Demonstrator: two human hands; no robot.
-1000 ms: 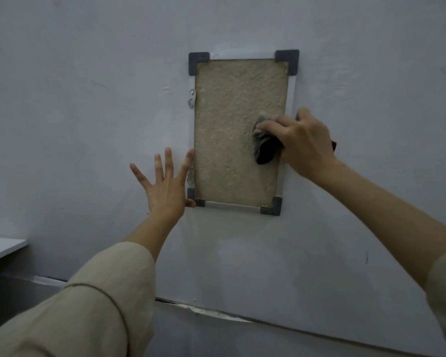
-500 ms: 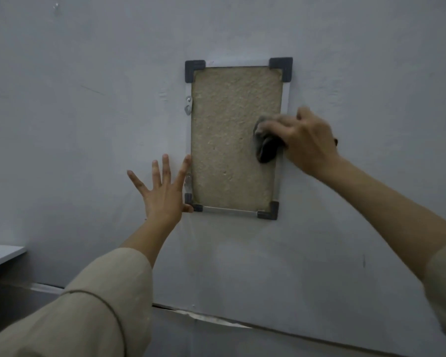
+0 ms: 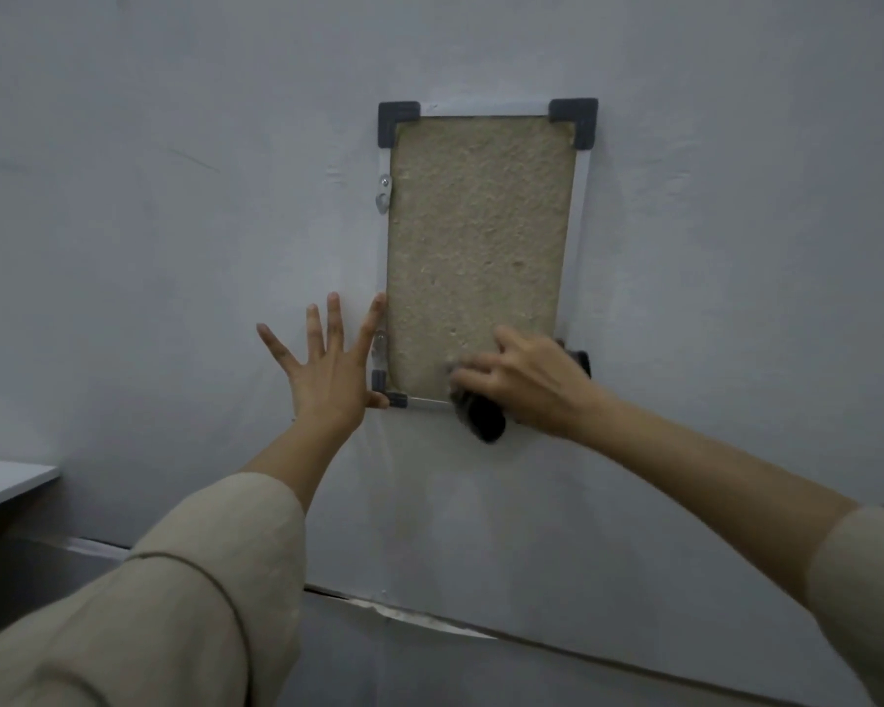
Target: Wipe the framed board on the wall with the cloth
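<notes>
Nearest the camera, two beige sleeves [image 3: 164, 604] reach up from the lower corners, the left one filling the bottom left, the right one [image 3: 868, 589] only showing at the right edge. At the far left a pale bench [image 3: 6, 482] corner juts in below the wall, well apart from both arms. Farther out, the left hand [image 3: 327, 369] lies flat on the grey wall [image 3: 149, 222] with its fingers spread and straight, holding nothing; its forefinger and thumb touch the left edge and lower left corner of the framed board [image 3: 481, 237]. The right hand [image 3: 526, 385] grips the dark cloth [image 3: 481, 418] in curled fingers at the board's lower right part, covering that corner; the cloth hangs over the bottom rail onto the wall beneath, and a bit of dark material shows past the hand at the right rail. The board hangs upright on the wall, a tan rough panel in a thin pale frame with dark grey corner caps [image 3: 575, 119]. A small metal bracket [image 3: 383, 193] sits on its left rail, another lower down beside the left forefinger. Below, a torn seam [image 3: 430, 622] crosses the wall.
</notes>
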